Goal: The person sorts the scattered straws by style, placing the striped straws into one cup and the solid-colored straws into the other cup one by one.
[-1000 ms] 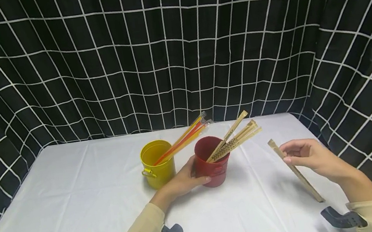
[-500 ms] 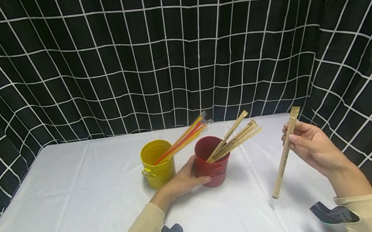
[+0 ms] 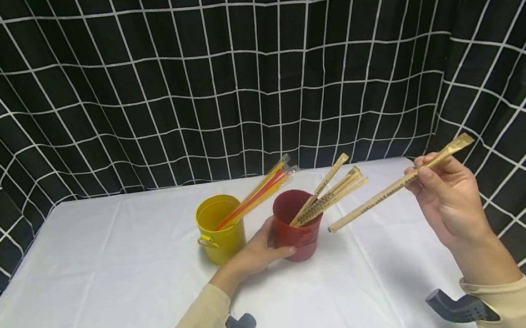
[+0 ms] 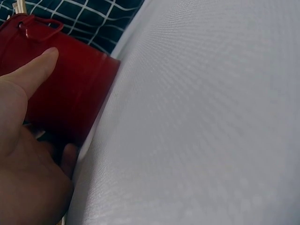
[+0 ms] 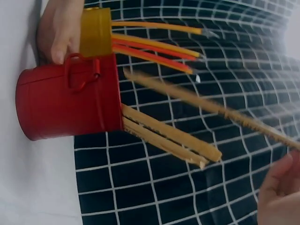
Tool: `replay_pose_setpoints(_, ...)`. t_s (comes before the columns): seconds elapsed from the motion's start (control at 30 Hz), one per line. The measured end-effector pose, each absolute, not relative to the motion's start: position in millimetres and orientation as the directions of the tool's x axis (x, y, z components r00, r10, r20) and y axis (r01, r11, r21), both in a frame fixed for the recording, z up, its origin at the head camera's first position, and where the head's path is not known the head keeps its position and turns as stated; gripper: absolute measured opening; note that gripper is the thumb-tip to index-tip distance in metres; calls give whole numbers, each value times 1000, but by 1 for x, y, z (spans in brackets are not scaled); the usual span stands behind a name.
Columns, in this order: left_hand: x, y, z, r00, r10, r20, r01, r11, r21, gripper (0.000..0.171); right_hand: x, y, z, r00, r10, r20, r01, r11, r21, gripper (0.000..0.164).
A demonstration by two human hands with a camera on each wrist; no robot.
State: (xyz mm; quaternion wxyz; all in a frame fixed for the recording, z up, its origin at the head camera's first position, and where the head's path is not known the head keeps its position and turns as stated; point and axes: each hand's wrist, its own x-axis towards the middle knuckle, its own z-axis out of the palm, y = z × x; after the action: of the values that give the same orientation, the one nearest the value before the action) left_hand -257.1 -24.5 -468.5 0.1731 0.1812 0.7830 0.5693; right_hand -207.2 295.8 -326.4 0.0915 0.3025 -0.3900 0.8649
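Observation:
My left hand (image 3: 254, 254) grips a small red metal bucket (image 3: 306, 241) at its left side, thumb across the front and the other fingers mostly hidden behind it. Several paper-wrapped straws (image 3: 332, 194) with dark print lean out of this bucket to the right. Between thumb and fingers, my right hand (image 3: 453, 204) pinches another paper-wrapped straw (image 3: 374, 201) near its upper end, above the table. It slants down to the left, and its lower tip is just right of the red bucket's rim. In the right wrist view the held straw (image 5: 201, 102) points toward the bucket opening.
A yellow bucket (image 3: 226, 243) stands close on the left of the red one, with yellow and orange straws (image 3: 260, 197) in clear wrappers leaning right. White cloth covers the table (image 3: 110, 297). A black curtain with white grid lines (image 3: 231, 79) hangs behind and at both sides.
My right hand has risen and turned, swinging the held straw's lower end from the right over to the left, toward the red bucket. My left hand keeps its grip there.

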Motion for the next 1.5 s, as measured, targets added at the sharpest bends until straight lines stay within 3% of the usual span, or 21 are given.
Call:
replay_pose_setpoints(0.3,-256,-26,-465,-873,480,-85,73,301,951,95,-200,266,-333,-777,151,612,-574,-568,-589,17)
replay_pose_setpoints(0.57,-257,-25,-466,-867,494,-69,81,277,958,93,-202,254,-351,-785,130,606,-619,-216,-755,22)
replay_pose_setpoints(0.77,-259,-25,-468,-869,490,-70,82,282,956,94,-207,252,-358,-785,94,612,-619,-124,-775,20)
replay_pose_setpoints(0.93,-259,-26,-471,-871,485,-74,82,292,953,95,-207,250,-362,-816,49,577,-578,-44,-815,12)
replay_pose_setpoints(1.13,-259,-26,-471,-874,482,-65,90,290,953,95,-212,251,-370,-897,-69,436,-441,128,-888,6)
replay_pose_setpoints(1.33,-259,-26,-472,-871,489,-57,90,272,958,95,-219,252,-380,-945,-229,232,-277,189,-942,18)
replay_pose_setpoints(1.5,-258,-26,-470,-872,486,-58,92,278,956,94,-220,250,-383,-949,-265,172,-232,215,-949,29)
